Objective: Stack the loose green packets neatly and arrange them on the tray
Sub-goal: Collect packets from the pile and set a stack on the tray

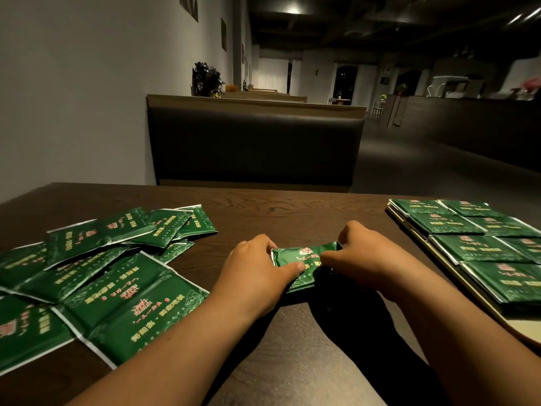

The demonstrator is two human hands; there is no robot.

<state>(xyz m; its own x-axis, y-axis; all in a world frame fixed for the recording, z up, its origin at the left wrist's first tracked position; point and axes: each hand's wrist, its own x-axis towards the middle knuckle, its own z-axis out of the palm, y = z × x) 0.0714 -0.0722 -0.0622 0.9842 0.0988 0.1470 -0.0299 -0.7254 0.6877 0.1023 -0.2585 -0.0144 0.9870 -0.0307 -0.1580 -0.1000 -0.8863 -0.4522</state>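
Fingers (265,243) of left hand (257,271) and right hand (360,250) tight around the green packets (295,257).

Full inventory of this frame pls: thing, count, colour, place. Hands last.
held green foil packets: small bundle, count unclear, green, table centre between the hands
loose green foil packets: roughly a dozen, overlapping, green, table left
arranged green foil packets: at least seven piles, green, on the tray
flat tray: one, tan, table right
wooden table: one, dark brown, foreground
padded booth bench: one, dark, behind table
potted plant: one, dark leaves, behind bench
left hand: one, pinching bundle's left end
right hand: one, pinching bundle's right end
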